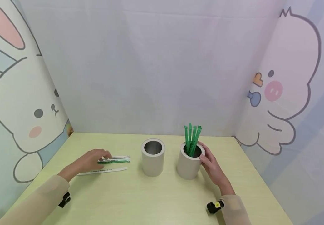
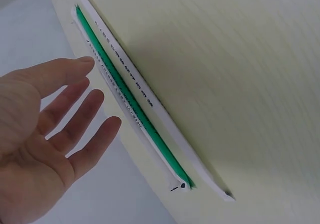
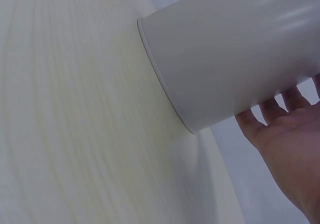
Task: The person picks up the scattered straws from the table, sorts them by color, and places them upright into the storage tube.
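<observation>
The left hand [image 1: 92,160] hovers with thumb and fingers parted, gripping nothing, above a green stick [image 1: 118,161] that lies between white sticks [image 1: 114,170] on the desk [image 1: 150,200]; the gap probably suits pinching something so thin; whether a fingertip touches is hard to tell. The right hand [image 1: 213,168] grasps the right cup [image 1: 188,167], thumb near the rim, presumably to steady it; its wall props the upright green bundle [image 1: 196,137] inside; the left cup [image 1: 152,164] stands untouched between both hands, seemingly for easy reach.

A booth-like place: cartoon-printed cloth [image 1: 291,56] flanks a table [image 1: 150,200].
</observation>
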Tool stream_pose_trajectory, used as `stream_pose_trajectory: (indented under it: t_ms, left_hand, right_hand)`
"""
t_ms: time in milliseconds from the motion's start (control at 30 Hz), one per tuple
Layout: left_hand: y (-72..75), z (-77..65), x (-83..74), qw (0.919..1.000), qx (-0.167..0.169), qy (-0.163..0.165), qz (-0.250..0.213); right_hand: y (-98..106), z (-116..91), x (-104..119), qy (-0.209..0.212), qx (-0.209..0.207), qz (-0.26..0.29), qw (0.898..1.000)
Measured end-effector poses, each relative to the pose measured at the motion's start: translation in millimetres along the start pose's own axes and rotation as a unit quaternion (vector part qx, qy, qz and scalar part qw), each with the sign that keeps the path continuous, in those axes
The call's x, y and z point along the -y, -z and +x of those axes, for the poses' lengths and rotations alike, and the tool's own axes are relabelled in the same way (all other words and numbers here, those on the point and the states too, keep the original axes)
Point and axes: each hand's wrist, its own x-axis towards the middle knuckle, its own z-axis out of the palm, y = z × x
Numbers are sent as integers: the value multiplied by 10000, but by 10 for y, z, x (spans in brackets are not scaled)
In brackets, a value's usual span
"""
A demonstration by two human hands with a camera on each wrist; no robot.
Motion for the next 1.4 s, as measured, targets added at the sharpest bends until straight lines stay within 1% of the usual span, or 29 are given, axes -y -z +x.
stream_pose_trajectory:
  t_ms: [167,367,633,800,933,1067,1200,1400]
  left_hand:
    - [-49,-3,48,9997,59,148,168]
    - [-97,-5,111,9992,56,214,329]
    - [-116,25,131,9986,73,417,315]
    - [-152,55,150,9978,100,543,362]
    - [-159,66,152,9974,120,591,386]
    - [-150,60,133,9976,91,545,424]
    - [-157,47,116,9981,117,490,364]
    - [-171,46,124,9986,145,393,327]
  right_hand:
    - [3,-8,4,28,-5,8,10000]
    - [-11,-11,19,96,38,2,9999]
    - [-13,-8,23,84,15,-4,10000]
    - [-10,0,15,42,11,35,10000]
    - [-8,2,3,25,22,70,10000]
    - [-7,1,1,26,16,75,10000]
    - [-5,1,4,13,5,51,10000]
    - [0,0,-1,52,24,20,10000]
